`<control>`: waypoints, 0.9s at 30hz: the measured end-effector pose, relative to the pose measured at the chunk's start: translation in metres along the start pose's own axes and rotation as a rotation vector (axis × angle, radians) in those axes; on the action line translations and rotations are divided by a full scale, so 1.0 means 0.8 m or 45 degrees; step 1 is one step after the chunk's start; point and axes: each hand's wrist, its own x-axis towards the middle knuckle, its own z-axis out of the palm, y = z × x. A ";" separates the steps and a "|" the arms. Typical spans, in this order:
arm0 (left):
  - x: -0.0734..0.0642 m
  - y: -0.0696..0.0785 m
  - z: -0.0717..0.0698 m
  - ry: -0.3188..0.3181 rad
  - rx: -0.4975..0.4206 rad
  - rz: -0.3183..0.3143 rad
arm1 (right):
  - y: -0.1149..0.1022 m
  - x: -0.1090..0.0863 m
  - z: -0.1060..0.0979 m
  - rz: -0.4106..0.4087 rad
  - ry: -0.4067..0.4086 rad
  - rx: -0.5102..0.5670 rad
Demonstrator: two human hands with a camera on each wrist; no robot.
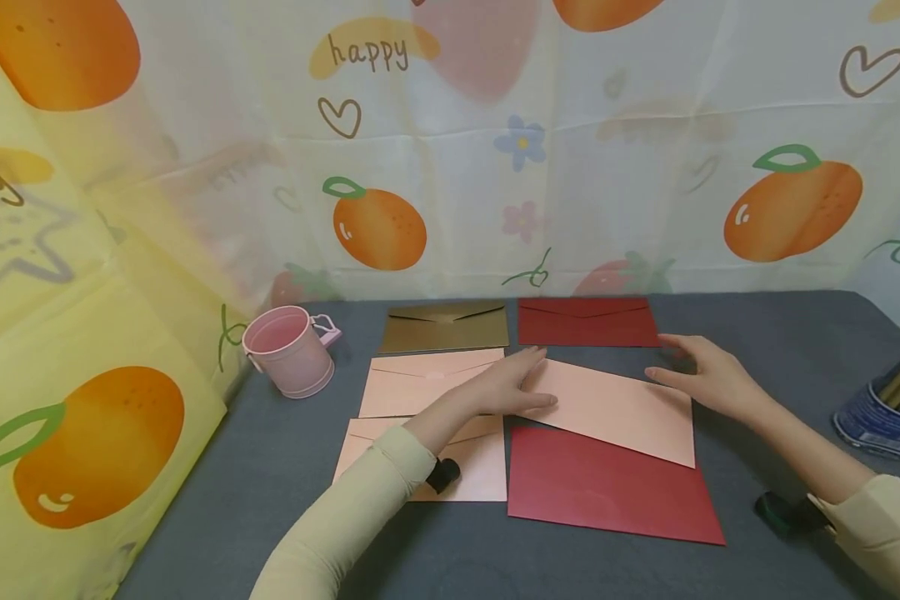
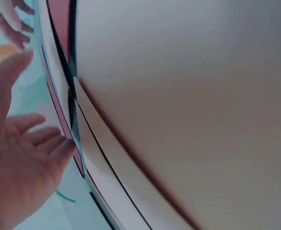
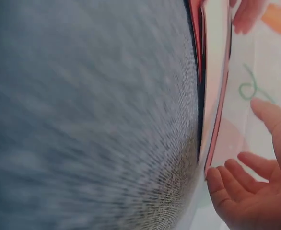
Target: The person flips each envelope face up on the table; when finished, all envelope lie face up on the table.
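Observation:
In the head view a plain pale pink envelope (image 1: 615, 408) lies at a slant, its lower edge overlapping a larger red envelope (image 1: 607, 492). My left hand (image 1: 502, 387) is at its left end, fingers stretched out and thumb apart from them. My right hand (image 1: 712, 377) is just beyond its upper right corner, thumb and fingers spread. Its fingertips come right up to the corner of a red envelope (image 1: 588, 322) at the back. Two more pink envelopes (image 1: 397, 385) lie one below the other at left, partly covered by my left forearm. The left wrist view shows the loosely bent left fingers (image 2: 40, 139).
A gold envelope (image 1: 444, 327) lies at the back, left of the red one. A pink bucket-shaped cup (image 1: 288, 354) stands at the table's left. At the right edge is a blue container (image 1: 881, 421) holding long items. A printed cloth (image 1: 450, 150) hangs behind the grey table (image 1: 240, 517).

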 end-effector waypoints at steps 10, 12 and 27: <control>-0.027 -0.001 0.010 -0.128 0.192 0.039 | -0.015 -0.042 0.008 -0.237 -0.216 -0.044; -0.030 -0.002 0.010 -0.124 0.208 0.040 | -0.015 -0.046 0.009 -0.238 -0.260 -0.043; -0.034 -0.002 0.008 -0.106 0.324 0.066 | -0.009 -0.062 0.010 -0.191 -0.414 -0.099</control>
